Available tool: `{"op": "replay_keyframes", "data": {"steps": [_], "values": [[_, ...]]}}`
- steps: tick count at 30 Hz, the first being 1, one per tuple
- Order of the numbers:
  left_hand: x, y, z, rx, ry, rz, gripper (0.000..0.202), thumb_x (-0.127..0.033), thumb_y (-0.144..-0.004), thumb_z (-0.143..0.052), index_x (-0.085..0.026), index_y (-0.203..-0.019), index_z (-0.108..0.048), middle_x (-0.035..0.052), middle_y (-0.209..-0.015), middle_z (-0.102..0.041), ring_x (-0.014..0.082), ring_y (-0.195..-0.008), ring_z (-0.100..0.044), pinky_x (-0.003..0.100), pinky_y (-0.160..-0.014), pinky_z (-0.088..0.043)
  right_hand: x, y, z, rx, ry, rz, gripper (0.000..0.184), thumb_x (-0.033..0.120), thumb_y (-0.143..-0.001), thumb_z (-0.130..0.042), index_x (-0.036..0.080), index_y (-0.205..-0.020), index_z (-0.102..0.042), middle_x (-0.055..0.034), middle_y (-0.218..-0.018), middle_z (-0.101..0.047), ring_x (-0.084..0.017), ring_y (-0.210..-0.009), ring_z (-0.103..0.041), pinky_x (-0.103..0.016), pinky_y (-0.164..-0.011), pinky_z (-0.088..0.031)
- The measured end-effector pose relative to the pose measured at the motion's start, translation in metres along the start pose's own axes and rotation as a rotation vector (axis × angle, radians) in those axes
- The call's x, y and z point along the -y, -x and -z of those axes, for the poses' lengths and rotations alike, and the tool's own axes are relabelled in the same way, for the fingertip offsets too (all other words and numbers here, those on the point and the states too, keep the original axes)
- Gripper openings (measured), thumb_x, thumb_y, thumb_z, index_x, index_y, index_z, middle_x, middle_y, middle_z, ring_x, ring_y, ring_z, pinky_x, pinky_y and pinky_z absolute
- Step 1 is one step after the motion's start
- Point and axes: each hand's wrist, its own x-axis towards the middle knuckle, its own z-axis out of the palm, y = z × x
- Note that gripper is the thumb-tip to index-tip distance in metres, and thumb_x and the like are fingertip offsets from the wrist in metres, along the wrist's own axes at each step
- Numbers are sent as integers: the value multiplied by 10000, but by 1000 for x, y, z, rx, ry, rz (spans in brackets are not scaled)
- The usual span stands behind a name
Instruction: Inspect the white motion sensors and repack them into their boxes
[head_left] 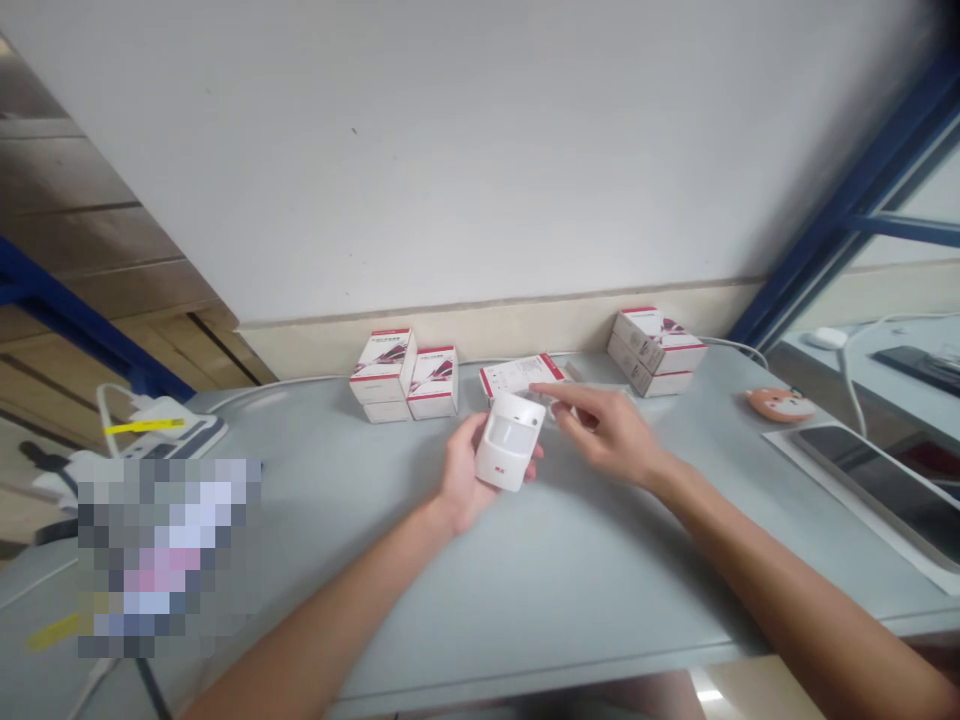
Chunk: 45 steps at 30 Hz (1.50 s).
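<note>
My left hand point(461, 475) is wrapped round a white motion sensor point(511, 442), with its lens window and small red mark facing up. Just right of the sensor's top hovers my right hand point(607, 430), index finger stretched out to the left and the other fingers partly curled. No held thing shows in it. Behind the sensor, a white box with red edges point(523, 372) lies flat on the table. Something pale or see-through lies behind my right fingers, too indistinct to name.
More red-and-white boxes stand at the back left point(384, 362) and in a stack at the back right point(654, 350). An orange animal-faced object point(780, 404) sits near a dark flat device point(885, 490). At left are a power strip point(176, 435), cables and a blurred-out patch.
</note>
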Motion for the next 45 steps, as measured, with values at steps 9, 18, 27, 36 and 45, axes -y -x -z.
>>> {"op": "replay_keyframes", "data": {"steps": [9, 18, 27, 36, 45], "values": [[1, -2, 2, -67, -39, -24, 396, -389, -1001, -536, -111, -1237, -690, 159, -1009, -798, 258, -801, -746, 367, -797, -566, -60, 0, 57, 173, 216, -51, 608, 431, -916, -697, 403, -1514, -595, -98, -1470, -606, -420, -1391, -527, -624, -1140, -451], [-8, -4, 4, -88, -215, 134, 423, -458, -1015, -526, -110, -1185, -696, 120, -888, -778, 260, -758, -758, 327, -721, -510, -87, 0, 49, 168, 158, -30, 456, 547, -941, -706, 325, -1339, -725, -117, -1425, -646, -390, -1376, -555, -606, -1206, -408], [-7, 0, 5, -33, -291, 33, 453, -506, -969, -638, -203, -1307, -629, 107, -1077, -778, 247, -797, -764, 368, -791, -552, -74, -1, 53, 179, 77, -64, 455, 560, -961, -688, 384, -1381, -679, -70, -1426, -652, -363, -1368, -570, -573, -1180, -447], [-11, 8, -2, 15, -491, -8, 417, -551, -940, -671, -211, -1180, -650, 72, -1020, -747, 202, -800, -729, 315, -744, -498, -55, -3, 54, 127, 7, -11, 379, 478, -952, -733, 369, -1312, -696, -48, -1360, -680, -321, -1284, -635, -520, -1128, -501], [-13, 8, 0, 36, -438, 35, 495, -562, -926, -690, -231, -1278, -587, 66, -1000, -749, 213, -734, -744, 335, -714, -521, -43, -5, 56, -32, 2, 93, 325, 373, -935, -765, 348, -1255, -716, -63, -1348, -650, -321, -1263, -642, -528, -1108, -509]]}}
